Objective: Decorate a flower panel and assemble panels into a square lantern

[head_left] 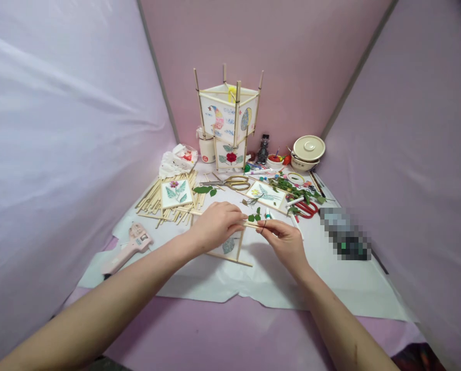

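My left hand (218, 224) is closed around pale wooden sticks (251, 224), whose ends point to the right. At those ends the fingertips of my right hand (286, 242) pinch a thin dark band (263, 226) that loops by the sticks. A stick-edged white panel (229, 246) with a grey-green leaf picture is under my left hand, its upper part hidden by the hand and forearm. Whether the held sticks belong to this panel, I cannot tell. Just behind the fingertips shows a small green leaf sprig (254, 217).
Behind stands a stick-framed paper lantern (230, 116). A pink glue gun (132, 247) and a pile of sticks (149, 203) lie left. Gold-handled scissors (236, 181), red-handled scissors (306, 208), leafy twigs (292, 186) and two picture panels, one flowered (176, 194), lie beyond my hands. A lidded bowl (306, 152) stands back right.
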`<state>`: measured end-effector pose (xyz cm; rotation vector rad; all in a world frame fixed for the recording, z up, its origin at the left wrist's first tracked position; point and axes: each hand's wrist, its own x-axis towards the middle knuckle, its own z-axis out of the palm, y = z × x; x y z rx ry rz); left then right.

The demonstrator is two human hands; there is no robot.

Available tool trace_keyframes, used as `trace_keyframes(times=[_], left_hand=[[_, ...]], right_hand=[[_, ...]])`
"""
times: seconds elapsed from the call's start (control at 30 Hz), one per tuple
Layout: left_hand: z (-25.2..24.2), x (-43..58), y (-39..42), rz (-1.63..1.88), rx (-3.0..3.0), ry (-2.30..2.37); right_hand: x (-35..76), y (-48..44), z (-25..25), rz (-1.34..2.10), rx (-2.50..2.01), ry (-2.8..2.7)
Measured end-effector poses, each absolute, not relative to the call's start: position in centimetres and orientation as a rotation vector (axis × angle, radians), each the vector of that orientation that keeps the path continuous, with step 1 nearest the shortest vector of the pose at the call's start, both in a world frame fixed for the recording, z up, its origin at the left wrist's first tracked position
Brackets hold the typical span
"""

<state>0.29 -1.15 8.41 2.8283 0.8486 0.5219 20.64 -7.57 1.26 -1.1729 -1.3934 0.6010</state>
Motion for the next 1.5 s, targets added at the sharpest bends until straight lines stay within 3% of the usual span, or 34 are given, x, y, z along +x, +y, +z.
trace_keyframes(times=[0.4,0.93,1.1,1.33,1.5], left_hand=[[6.4,1.0,-0.2,0.549,2.911,0.697],[7.4,1.3,-1.4,0.646,2.88,0.596],[7.3,1.4,-1.8,0.63,2.827,0.625],[8.3,1.7,-2.7,0.469,2.48,0.762],[8.7,1.9,-2.8,0.597,2.374,0.874]], right_hand=[[21.2,-7.5,0.9,0.716,-1.171,-1.322],[20.0,-7.6,2.6,0.802,-1.182,-1.35],[19.9,-7.6,3.2,0.647,-1.184,-1.521],[20.8,-7.4,4.3,0.747,-1.263,-1.752],[20.7,-7.7,4.7,0.759,-1.276,-1.664]])
